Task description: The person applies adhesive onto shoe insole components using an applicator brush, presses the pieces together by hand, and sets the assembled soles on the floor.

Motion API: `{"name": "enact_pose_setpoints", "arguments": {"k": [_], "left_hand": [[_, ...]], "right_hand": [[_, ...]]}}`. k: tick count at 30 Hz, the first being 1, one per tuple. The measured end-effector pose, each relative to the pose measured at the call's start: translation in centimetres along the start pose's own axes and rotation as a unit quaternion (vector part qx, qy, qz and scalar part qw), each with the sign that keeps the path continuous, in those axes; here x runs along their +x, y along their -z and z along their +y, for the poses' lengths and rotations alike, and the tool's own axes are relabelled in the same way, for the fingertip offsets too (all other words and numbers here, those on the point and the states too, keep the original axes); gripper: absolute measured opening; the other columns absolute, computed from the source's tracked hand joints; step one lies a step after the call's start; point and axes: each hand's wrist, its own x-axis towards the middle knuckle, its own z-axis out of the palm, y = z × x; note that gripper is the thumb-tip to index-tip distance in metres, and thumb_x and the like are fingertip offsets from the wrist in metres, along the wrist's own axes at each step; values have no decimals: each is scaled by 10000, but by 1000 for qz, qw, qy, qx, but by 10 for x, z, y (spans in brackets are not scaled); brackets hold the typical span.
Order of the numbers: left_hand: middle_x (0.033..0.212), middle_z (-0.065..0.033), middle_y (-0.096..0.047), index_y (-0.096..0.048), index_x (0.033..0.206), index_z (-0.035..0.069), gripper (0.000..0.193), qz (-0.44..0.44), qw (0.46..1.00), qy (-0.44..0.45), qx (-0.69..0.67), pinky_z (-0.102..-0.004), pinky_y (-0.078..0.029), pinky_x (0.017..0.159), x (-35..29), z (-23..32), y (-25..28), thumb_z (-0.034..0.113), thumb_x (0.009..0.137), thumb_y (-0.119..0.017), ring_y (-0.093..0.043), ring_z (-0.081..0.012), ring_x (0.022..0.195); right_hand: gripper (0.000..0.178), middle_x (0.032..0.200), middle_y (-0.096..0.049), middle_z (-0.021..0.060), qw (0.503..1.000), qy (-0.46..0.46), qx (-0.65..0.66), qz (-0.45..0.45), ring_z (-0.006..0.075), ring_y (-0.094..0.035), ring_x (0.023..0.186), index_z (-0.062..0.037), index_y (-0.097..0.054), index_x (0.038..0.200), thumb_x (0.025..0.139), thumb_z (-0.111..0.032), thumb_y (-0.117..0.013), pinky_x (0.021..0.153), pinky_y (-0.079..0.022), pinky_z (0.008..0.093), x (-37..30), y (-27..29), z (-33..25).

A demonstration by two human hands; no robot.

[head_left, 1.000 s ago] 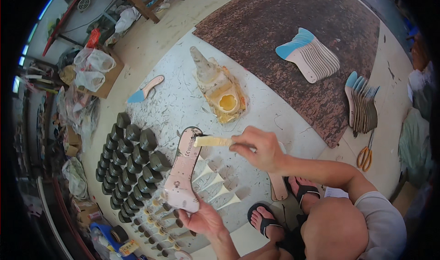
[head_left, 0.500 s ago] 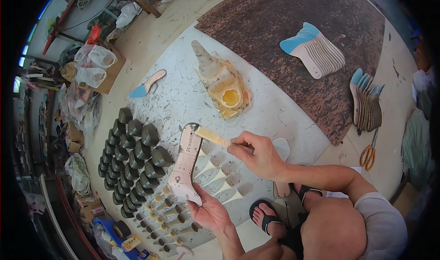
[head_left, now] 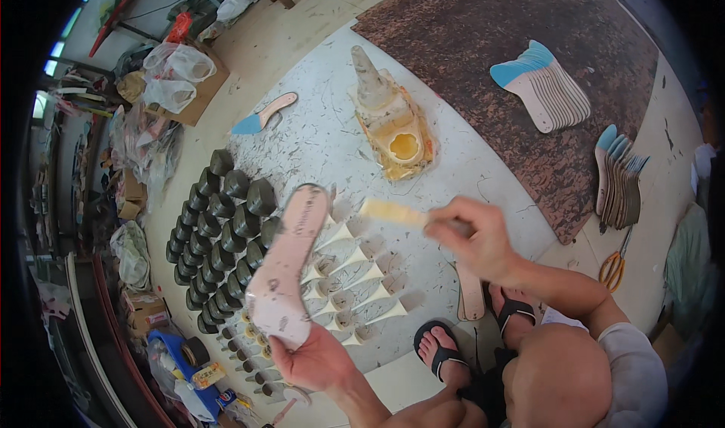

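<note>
In my left hand (head_left: 321,356) is a beige-pink shoe insole (head_left: 291,266), held upright by its lower end between thumb and fingers. My right hand (head_left: 470,232), somewhat blurred, pinches the dark handle of a flat, pale-yellow glue brush (head_left: 393,211). The brush head points left, apart from the insole. Beyond them a glue-caked container (head_left: 377,115) lies on the white board, with yellow glue in its round opening (head_left: 405,147). Below the insole, rows of cream heel pieces (head_left: 370,273) and dark shoe heels (head_left: 245,220) stand on the board.
Fanned blue-tipped insoles (head_left: 555,96) lie on a brown mottled sheet (head_left: 453,20), with another stack (head_left: 621,183) at its right edge. Orange-handled scissors (head_left: 612,271) lie on the floor. A single insole (head_left: 264,115) rests at far left. A blue basket (head_left: 177,360) stands lower left.
The brush has come off the insole's top end and moved right with my right hand. My left hand has shifted left and lower with the insole. The whole view has also shifted slightly.
</note>
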Motion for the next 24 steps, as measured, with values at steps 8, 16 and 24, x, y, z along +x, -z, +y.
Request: {"name": "enact_pose_setpoints", "arguments": {"k": [8,16,24], "left_hand": [[1350,-216,-508,-451,1276,-133,384,134,987,38,-84,-448,-269,1181,13,-3,5,93,975,-373,-486,-279,1268],[1350,-209,-511,-447,1289,-120,383,73,984,91,-134,-442,-265,1184,0,-19,-2,80,972,-368,-472,-260,1283],[1378,-233,-471,-416,1317,-123,402,67,986,78,-132,-441,-251,1189,1,-18,-8,81,974,-369,-435,-292,1311]], "right_hand": [[136,792,-674,93,997,30,34,67,87,-629,685,39,-658,923,826,-36,-717,582,-488,219,10,-2,-7],[163,804,-653,103,997,58,17,52,152,-655,679,19,-653,929,810,-57,-735,564,-512,272,12,-36,5],[154,802,-648,88,990,72,52,107,122,-627,669,22,-651,944,833,-58,-720,573,-475,245,9,-31,-5]]}}
